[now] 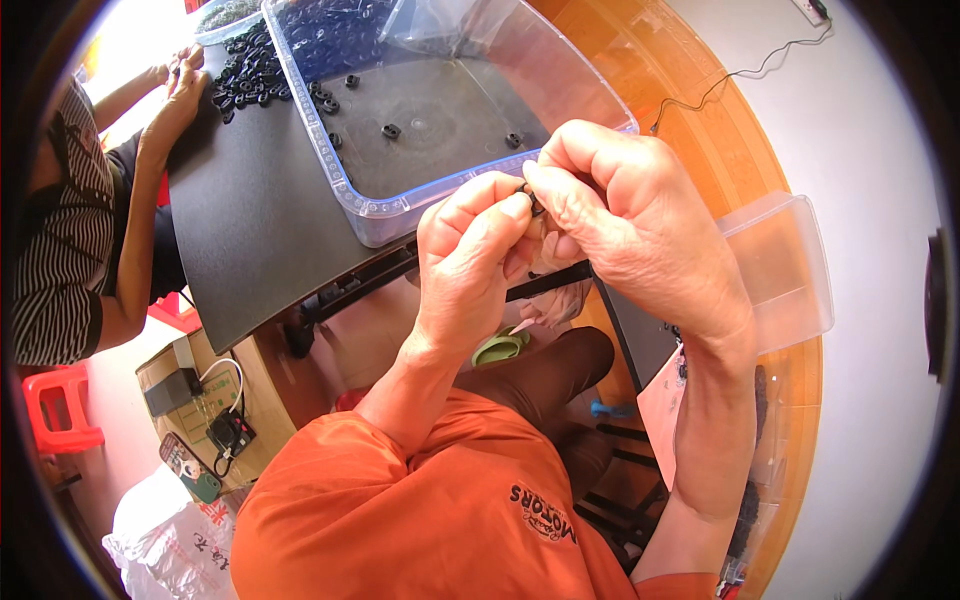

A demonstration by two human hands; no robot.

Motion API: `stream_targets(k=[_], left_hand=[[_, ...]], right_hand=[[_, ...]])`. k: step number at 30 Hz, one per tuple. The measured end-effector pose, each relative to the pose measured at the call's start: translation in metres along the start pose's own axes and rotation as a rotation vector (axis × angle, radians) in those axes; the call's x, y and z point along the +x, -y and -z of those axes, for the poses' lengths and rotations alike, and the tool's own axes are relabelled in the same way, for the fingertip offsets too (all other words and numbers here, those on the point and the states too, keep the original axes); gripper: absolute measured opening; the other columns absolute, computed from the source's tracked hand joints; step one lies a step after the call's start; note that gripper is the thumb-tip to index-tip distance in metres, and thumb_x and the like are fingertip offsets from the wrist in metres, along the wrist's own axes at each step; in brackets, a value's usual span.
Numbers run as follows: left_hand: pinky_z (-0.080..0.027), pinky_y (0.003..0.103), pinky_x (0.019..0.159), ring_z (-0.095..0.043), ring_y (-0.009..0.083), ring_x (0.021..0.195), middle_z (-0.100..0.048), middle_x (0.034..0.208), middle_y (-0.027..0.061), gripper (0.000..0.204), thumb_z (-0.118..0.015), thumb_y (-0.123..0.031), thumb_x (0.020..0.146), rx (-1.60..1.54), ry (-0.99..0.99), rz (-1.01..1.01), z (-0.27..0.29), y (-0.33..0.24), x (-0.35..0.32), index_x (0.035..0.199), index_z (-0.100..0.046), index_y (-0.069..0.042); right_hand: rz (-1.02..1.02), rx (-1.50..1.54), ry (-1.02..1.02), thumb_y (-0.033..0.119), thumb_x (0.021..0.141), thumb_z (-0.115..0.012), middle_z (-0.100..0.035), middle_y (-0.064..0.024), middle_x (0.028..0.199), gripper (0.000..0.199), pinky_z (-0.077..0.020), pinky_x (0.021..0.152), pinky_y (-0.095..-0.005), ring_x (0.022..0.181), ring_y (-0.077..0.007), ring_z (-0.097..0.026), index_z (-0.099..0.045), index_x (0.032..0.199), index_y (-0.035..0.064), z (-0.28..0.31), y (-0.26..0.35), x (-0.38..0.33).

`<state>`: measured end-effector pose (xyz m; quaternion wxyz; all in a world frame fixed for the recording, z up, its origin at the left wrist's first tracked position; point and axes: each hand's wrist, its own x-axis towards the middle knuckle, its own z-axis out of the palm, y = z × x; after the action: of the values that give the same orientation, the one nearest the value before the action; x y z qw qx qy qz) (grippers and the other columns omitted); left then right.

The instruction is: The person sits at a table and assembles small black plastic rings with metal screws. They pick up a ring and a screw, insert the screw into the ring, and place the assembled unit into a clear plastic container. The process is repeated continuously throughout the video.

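Observation:
My left hand (pixel 465 245) and my right hand (pixel 640 225) meet just in front of a large clear plastic bin (pixel 375 230). Both are closed, thumbs against fingers, pinching a small black plastic part (pixel 535 203) between them. Fingers cover most of that part, so its exact kind is hidden. Inside the bin, a few similar black oval pieces (pixel 390 131) lie scattered on the bottom, with many more in a dark mass (pixel 330 30) at its far end.
On the black table (pixel 250 240), loose black pieces (pixel 250 70) are heaped left of the bin. A co-worker's hands (pixel 183 78) are at the far left. A clear container (pixel 775 270) stands on the right. Below left, a cardboard box (pixel 165 365) carries a phone (pixel 190 468) and cables.

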<state>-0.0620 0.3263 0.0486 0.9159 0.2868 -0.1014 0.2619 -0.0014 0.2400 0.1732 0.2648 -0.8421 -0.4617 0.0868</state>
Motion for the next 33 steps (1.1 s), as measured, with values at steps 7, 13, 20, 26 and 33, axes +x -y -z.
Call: stream_targets(k=[7,13,20,26,33], left_hand=[[-0.029,0.018,0.051,-0.039,0.0023,0.057,-0.052,0.069,-0.0019,0.016,-0.051,-0.011,0.094,0.011,-0.036,0.052,-0.003,0.000,-0.001,0.090,-0.061,0.001],[-0.032,0.019,0.051,-0.045,0.0049,0.059,-0.056,0.071,0.0018,0.019,-0.049,-0.011,0.093,0.007,-0.008,0.037,-0.001,0.001,0.001,0.094,-0.060,0.004],[-0.035,0.020,0.050,-0.043,0.0056,0.055,-0.055,0.068,0.0019,0.018,-0.050,-0.012,0.094,-0.057,-0.045,0.052,-0.005,-0.002,0.000,0.085,-0.059,0.001],[-0.036,0.020,0.050,-0.045,0.0067,0.054,-0.056,0.067,0.0031,0.020,-0.048,-0.013,0.094,-0.021,0.004,0.032,0.000,0.000,0.001,0.084,-0.058,0.001],[-0.036,0.022,0.051,-0.046,0.0089,0.056,-0.057,0.070,0.0064,0.019,-0.046,-0.014,0.092,-0.030,0.043,0.040,0.003,0.000,0.001,0.082,-0.054,0.000]], right_hand=[[0.034,-0.162,-0.016,0.009,0.095,-0.056,-0.051,0.0019,0.063,0.022,-0.0416,0.051,-0.0213,0.058,-0.0027,-0.048,-0.052,0.075,0.0002,0.001,0.001,0.000],[-0.181,0.207,0.051,0.015,0.098,-0.055,-0.056,0.0007,0.066,0.023,-0.0463,0.054,-0.0210,0.060,-0.0051,-0.055,-0.057,0.079,0.0009,0.006,0.010,-0.003],[-0.217,0.491,0.097,0.017,0.098,-0.055,-0.061,-0.0026,0.075,0.019,-0.0514,0.060,-0.0201,0.065,-0.0075,-0.061,-0.058,0.091,-0.0004,0.014,0.007,-0.009],[-0.097,0.425,0.095,0.014,0.097,-0.056,-0.060,-0.0018,0.076,0.014,-0.0519,0.062,-0.0192,0.067,-0.0070,-0.062,-0.057,0.095,-0.0005,0.015,0.008,-0.008],[-0.134,0.403,0.128,0.011,0.097,-0.056,-0.059,-0.0009,0.076,0.011,-0.0515,0.062,-0.0187,0.067,-0.0053,-0.060,-0.058,0.093,-0.0002,0.016,0.012,-0.004]])
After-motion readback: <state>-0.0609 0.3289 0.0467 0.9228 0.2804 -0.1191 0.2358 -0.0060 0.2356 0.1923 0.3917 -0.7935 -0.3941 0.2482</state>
